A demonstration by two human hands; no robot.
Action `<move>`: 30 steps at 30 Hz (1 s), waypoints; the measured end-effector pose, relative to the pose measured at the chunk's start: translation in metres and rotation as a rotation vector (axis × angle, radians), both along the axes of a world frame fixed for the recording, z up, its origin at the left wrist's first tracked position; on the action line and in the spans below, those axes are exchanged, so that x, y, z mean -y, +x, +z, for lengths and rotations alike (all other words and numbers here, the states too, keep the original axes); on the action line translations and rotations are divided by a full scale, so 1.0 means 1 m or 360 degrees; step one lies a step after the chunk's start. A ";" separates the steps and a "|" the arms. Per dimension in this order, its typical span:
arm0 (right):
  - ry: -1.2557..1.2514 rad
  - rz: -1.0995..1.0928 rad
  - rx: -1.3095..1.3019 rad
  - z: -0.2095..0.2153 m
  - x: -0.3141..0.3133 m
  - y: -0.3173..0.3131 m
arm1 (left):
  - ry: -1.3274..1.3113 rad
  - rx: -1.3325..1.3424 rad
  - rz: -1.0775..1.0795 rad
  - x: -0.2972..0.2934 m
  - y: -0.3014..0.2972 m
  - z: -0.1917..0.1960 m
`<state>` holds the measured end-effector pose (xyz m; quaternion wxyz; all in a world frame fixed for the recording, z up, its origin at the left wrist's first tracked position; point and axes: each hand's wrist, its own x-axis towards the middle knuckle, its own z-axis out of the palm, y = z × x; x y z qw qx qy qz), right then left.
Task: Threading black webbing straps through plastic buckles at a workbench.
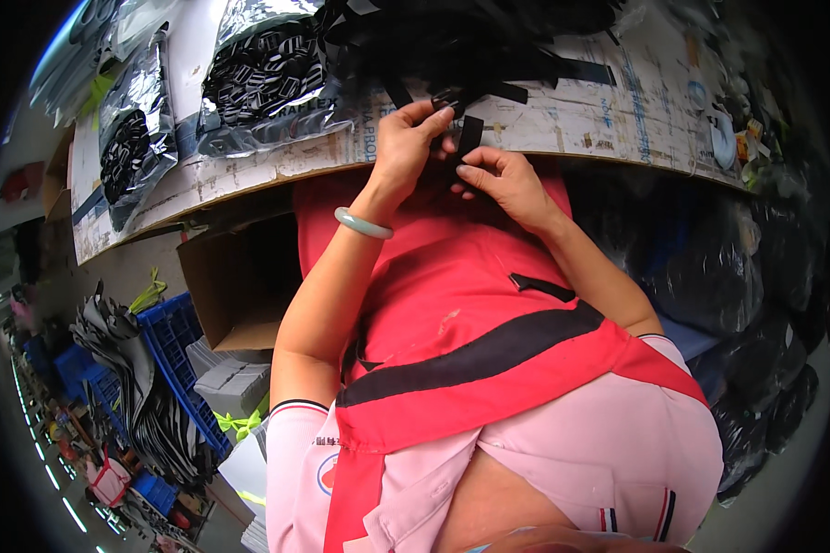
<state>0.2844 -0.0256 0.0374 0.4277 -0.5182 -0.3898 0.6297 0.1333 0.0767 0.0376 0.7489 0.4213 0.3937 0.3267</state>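
Observation:
Both of my hands are at the front edge of the table. My left hand (408,143), with a pale green bangle (363,224) on its wrist, is closed in a pinch on a small dark piece (444,100) that looks like a plastic buckle; my fingers partly hide it. Close by on the right, my right hand (512,187) has thumb and fingers closed around a black webbing strap (470,135), whose short end stands up above the fingers. Beyond my hands lies a dark heap of black straps (415,46), with loose ends reaching over the tabletop.
Left of the heap, a clear plastic bag (267,78) holds many black buckles; another bag (138,138) lies farther left. The worn cardboard-covered table (581,124) curves across. Below left stand an open carton (235,286) and a blue crate (171,346). Black plastic bags (710,267) are piled at right.

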 end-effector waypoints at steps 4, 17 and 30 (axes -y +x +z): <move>0.0099 -0.0097 0.0036 0.017 -0.029 0.005 | 0.0177 0.0103 0.0202 -0.005 -0.028 0.020; 0.0566 -0.0482 0.0746 -0.002 -0.061 0.009 | -0.0215 0.0047 0.0091 0.045 -0.082 -0.001; 0.0286 0.1015 0.1170 -0.041 -0.002 -0.023 | -0.0101 -0.0177 0.0201 0.057 -0.111 -0.028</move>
